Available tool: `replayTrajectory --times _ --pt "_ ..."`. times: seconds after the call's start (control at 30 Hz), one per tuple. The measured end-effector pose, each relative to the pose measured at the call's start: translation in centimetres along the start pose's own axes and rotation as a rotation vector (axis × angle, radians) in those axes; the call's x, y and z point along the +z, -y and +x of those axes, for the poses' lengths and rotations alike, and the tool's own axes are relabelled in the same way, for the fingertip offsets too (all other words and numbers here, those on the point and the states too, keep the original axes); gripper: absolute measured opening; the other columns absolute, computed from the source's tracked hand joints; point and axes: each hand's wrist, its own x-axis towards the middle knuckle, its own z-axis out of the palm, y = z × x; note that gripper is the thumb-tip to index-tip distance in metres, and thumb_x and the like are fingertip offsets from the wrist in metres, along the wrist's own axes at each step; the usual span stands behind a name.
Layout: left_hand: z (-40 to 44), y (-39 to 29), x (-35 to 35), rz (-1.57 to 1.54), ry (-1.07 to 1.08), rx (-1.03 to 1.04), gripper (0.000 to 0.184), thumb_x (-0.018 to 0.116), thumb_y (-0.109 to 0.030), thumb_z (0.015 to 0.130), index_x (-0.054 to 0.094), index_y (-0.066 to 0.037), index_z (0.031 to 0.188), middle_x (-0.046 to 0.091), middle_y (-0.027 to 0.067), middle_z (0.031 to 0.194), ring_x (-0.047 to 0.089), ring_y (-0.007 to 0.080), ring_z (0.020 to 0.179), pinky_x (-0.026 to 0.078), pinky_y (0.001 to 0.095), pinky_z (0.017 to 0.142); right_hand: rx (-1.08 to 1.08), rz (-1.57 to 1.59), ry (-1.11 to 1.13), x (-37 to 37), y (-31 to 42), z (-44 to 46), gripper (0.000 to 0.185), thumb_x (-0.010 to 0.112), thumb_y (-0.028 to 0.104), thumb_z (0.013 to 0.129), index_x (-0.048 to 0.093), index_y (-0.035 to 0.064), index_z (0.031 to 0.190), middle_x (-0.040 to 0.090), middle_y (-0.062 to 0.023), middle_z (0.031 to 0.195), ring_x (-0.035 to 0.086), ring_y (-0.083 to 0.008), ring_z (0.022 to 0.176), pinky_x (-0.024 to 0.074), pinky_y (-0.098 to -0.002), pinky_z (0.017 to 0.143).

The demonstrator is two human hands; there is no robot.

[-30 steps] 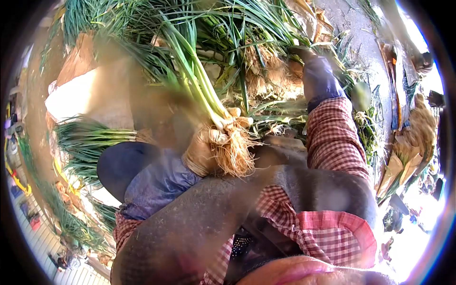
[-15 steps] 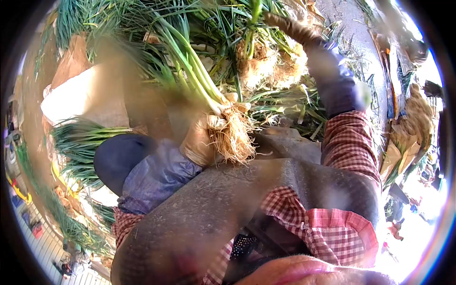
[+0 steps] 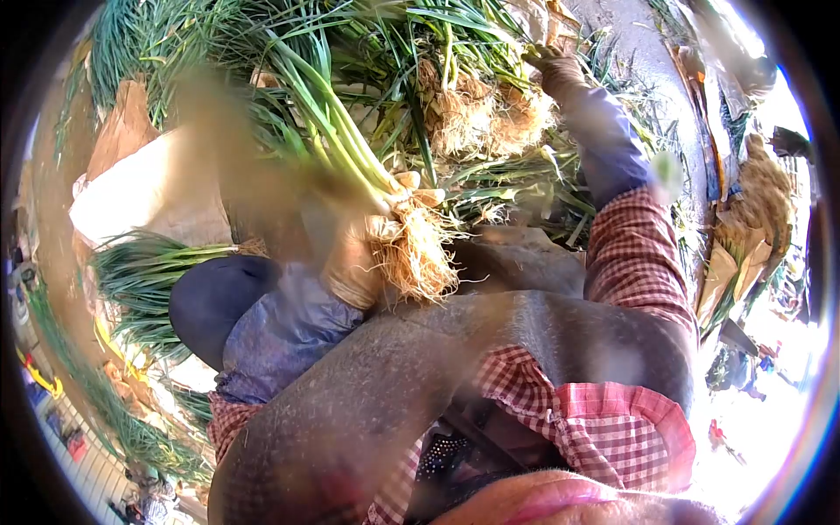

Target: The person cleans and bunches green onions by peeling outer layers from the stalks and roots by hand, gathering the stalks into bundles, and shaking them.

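Observation:
My left hand (image 3: 357, 262), in a tan glove, is closed around the root end of a bunch of green onions (image 3: 354, 144). The bunch's pale roots (image 3: 416, 254) hang beside my fingers and its green leaves slant up to the left. My right hand (image 3: 556, 66), also gloved, reaches out at the upper right, at the edge of a large pile of green onions (image 3: 385, 44). It is beside the pile's root clump (image 3: 490, 114). Its fingers are partly lost among the leaves, so their grip cannot be made out.
Another bundle of green onions (image 3: 144, 276) lies left of my knee. Brown paper (image 3: 127, 131) and a bright white sheet (image 3: 131, 192) are at the left. Loose leaves (image 3: 525, 175) lie below the root clump. Brown wrapping (image 3: 761, 201) stands at the right. Smears blur part of the view.
My right hand rose to the leaves above the root clump, then moved right to the pile's edge. A green stalk there has shifted slightly. My left hand keeps hold of its bunch.

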Motion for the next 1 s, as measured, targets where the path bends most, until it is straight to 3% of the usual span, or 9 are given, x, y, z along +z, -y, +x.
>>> replayTrajectory --times 0.03,0.13,0.2,0.3,0.33,0.57,0.8,0.9,1.0 --pt "0.1 0.1 -0.1 -0.025 0.067 -0.001 0.059 0.049 -0.027 0.075 0.040 0.003 0.124 0.052 0.0222 0.114 0.056 0.0295 0.095 0.050 0.0415 0.082 0.018 -0.010 0.202 -3.0 2.0 -0.5 0.061 0.055 0.009 0.079 0.038 0.0316 0.133 0.019 -0.0038 0.147 0.020 -0.0253 0.134 0.0221 -0.0424 0.108" --pt "0.2 -0.1 1.2 0.304 -0.045 0.133 0.065 0.060 -0.009 0.059 0.044 0.000 0.121 0.054 0.0234 0.112 0.057 0.0305 0.094 0.050 0.0413 0.083 -0.202 -0.171 0.321 0.5 3.6 1.0 0.049 0.049 0.033 0.085 0.038 0.0326 0.132 0.014 -0.0012 0.148 0.013 -0.0235 0.136 0.0169 -0.0479 0.108" --pt "0.3 -0.2 0.3 0.090 0.064 0.038 0.052 0.049 -0.033 0.087 0.040 0.002 0.125 0.052 0.0222 0.113 0.055 0.0283 0.095 0.051 0.0378 0.081 -0.205 -0.078 0.272 3.1 3.5 1.6 0.040 0.051 0.032 0.083 0.050 0.0246 0.122 0.033 -0.0024 0.140 0.017 -0.0232 0.134 0.0169 -0.0540 0.104" --pt "0.3 -0.4 1.2 0.282 0.025 0.083 0.054 0.052 -0.034 0.086 0.039 0.001 0.125 0.051 0.0220 0.115 0.056 0.0269 0.096 0.051 0.0383 0.081 -0.323 -0.026 0.187 2.2 1.9 0.6 0.018 0.058 0.012 0.076 0.062 0.0140 0.093 0.064 -0.0077 0.085 0.061 -0.0258 0.089 0.0468 -0.0431 0.075" --pt "0.5 -0.3 1.3 0.282 0.009 0.088 0.055 0.052 -0.035 0.086 0.039 0.001 0.126 0.051 0.0221 0.114 0.056 0.0268 0.095 0.051 0.0383 0.082 -0.259 -0.125 0.297 -1.7 2.4 -1.0 0.011 0.054 0.009 0.077 0.061 0.0089 0.086 0.062 -0.0088 0.070 0.062 -0.0255 0.063 0.0480 -0.0367 0.054" --pt "0.7 -0.1 1.1 0.109 -0.030 0.045 0.066 0.060 -0.008 0.059 0.042 0.000 0.122 0.054 0.0218 0.111 0.056 0.0313 0.096 0.049 0.0427 0.083 -0.043 0.164 0.256 -10.5 0.0 -10.9 0.007 0.049 0.011 0.087 0.051 0.0064 0.091 0.048 -0.0019 0.056 0.046 -0.0123 0.044 0.0392 -0.0267 0.037" --pt "1.0 -0.6 -1.2 -0.198 -0.151 -0.011 0.058 0.057 -0.004 0.060 0.047 0.002 0.117 0.055 0.0214 0.108 0.057 0.0313 0.093 0.050 0.0429 0.082 0.070 0.336 -0.257 -14.8 -6.6 -24.6 0.012 0.055 0.023 0.084 0.059 0.0138 0.091 0.061 -0.0081 0.070 0.061 -0.0257 0.061 0.0484 -0.0364 0.053" --pt "0.4 -0.1 1.2 0.342 -0.001 0.203 0.059 0.056 -0.004 0.061 0.046 0.002 0.119 0.055 0.0217 0.108 0.058 0.0295 0.091 0.051 0.0419 0.078 0.187 0.235 -0.334 -13.1 -11.3 -30.6 0.013 0.065 0.016 0.078 0.061 0.0082 0.087 0.065 -0.0100 0.082 0.062 -0.0225 0.071 0.0494 -0.0297 0.063" --pt "0.2 0.0 2.0 0.074 -0.017 0.087 0.058 0.057 -0.007 0.063 0.047 0.001 0.120 0.055 0.0217 0.110 0.057 0.0279 0.086 0.052 0.0392 0.073 0.422 0.573 -0.660 -11.7 -15.4 -37.2 0.017 0.057 0.008 0.084 0.063 0.0077 0.100 0.064 -0.0043 0.085 0.058 -0.0092 0.073 0.0469 -0.0222 0.069"
